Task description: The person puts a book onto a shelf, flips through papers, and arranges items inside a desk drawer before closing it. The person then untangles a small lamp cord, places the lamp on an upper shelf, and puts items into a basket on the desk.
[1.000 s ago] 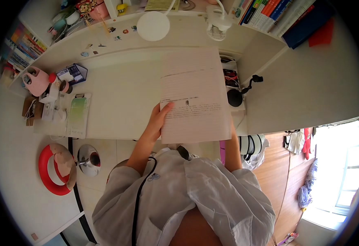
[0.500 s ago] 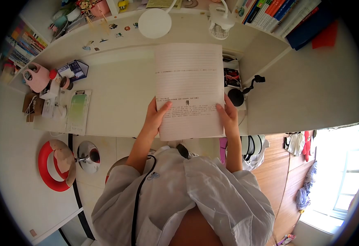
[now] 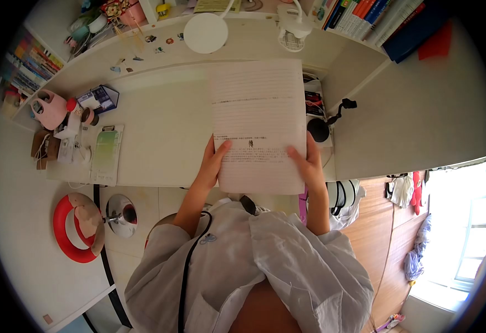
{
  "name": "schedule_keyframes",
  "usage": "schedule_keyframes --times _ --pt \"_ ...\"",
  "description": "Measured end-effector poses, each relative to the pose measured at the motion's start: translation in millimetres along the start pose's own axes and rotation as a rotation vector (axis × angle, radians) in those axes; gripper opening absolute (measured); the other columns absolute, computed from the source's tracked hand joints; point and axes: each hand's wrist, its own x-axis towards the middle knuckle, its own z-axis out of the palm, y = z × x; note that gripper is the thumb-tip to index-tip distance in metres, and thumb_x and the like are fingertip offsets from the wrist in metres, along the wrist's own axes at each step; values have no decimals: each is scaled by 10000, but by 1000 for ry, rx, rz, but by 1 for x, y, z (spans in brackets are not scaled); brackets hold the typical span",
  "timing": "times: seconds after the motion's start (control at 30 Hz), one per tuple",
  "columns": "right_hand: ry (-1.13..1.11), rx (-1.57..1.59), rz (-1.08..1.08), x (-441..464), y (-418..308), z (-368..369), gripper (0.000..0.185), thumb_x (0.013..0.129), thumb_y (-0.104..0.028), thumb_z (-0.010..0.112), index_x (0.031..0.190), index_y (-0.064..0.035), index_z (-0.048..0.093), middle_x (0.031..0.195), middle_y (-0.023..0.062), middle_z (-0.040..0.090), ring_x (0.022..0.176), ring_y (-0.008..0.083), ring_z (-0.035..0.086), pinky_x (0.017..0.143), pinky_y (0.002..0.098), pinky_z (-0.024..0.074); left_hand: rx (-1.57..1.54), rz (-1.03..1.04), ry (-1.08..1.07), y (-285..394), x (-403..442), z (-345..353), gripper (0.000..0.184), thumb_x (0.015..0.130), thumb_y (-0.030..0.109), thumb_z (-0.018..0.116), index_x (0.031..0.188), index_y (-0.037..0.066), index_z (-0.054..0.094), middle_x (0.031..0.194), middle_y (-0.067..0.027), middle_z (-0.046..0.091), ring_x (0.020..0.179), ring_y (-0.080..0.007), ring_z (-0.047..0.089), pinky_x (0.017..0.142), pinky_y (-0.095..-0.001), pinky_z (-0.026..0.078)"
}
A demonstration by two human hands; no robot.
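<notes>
A sheaf of printed paper with ruled lines and small text is held up over the near part of the desk. My left hand grips its lower left edge, thumb on the front and fingers behind. At the lower right edge, my right hand holds it the same way, its thumb lying over the printed text. The fingers behind the paper are hidden. Whether it is a single sheet or several, I cannot tell.
On the white desk stand a clipboard, a desk calendar and a pink holder at left. A lamp overhangs the back. Right of the paper is a black stand. A red-rimmed stool is lower left.
The paper has shifted slightly right and down in view, along with both hands. My right thumb has slid a little further inward over the page. Both hands keep their hold.
</notes>
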Motion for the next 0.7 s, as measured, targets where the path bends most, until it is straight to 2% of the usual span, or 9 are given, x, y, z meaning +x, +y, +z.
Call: schedule_keyframes --times 0.27,0.53,0.67,0.7 --pt "-35 11 -36 6 5 5 341 834 -58 514 1159 10 436 1036 41 538 947 86 468 820 218 368 -130 -66 -18 -8 -1 -5 519 851 253 448 1280 19 275 1223 -99 417 1090 -174 425 895 -291 359" --pt "-43 189 20 4 -1 6 342 833 -68 523 1163 -7 460 1028 32 556 932 78 485 809 214 376 60 29 -106 -4 -5 -4 635 832 383 466 1310 29 243 1288 -107 361 1204 -191 309 988 -310 229" --pt "-5 218 54 3 -3 7 331 828 -73 533 1146 -1 476 1028 37 561 934 84 491 800 209 379 -3 26 -111 -8 -4 -4 635 830 397 466 1293 13 264 1276 -101 378 1190 -189 328 980 -310 243" --pt "8 225 68 3 -3 7 323 823 -73 542 1132 3 486 1021 37 564 934 85 493 800 209 379 -68 17 -130 -8 -4 -5 603 819 349 500 1267 2 294 1243 -105 410 1156 -191 369 961 -310 275"
